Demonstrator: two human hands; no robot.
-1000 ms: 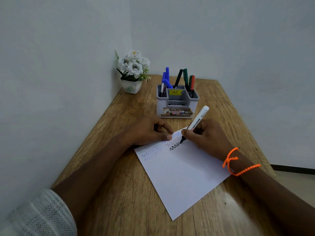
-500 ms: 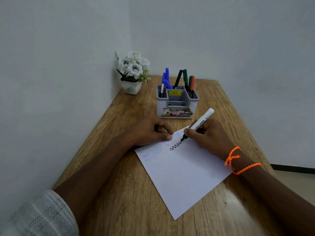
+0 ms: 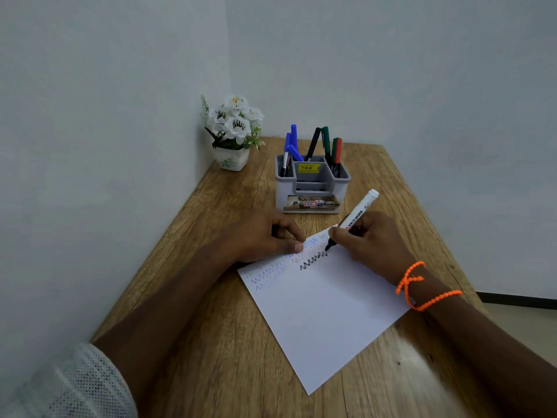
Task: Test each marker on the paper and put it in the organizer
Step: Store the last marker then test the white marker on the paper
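Marker [image 3: 351,221] sits pinched in the right hand [image 3: 370,239], tip on the paper [image 3: 325,309] at the end of a black zigzag [image 3: 313,260] that has grown longer toward frame centre over the last second; this test looks nearly finished. Left hand [image 3: 265,236] pins the sheet's upper edge, fingers [image 3: 297,245] curled, possibly round a dark cap, though I cannot tell. Organizer [image 3: 312,191] stands just above the hands with bare worktop [image 3: 391,182] to its right, leaving an open path; the sheet's lower corner lies near the worktop's bottom edge.
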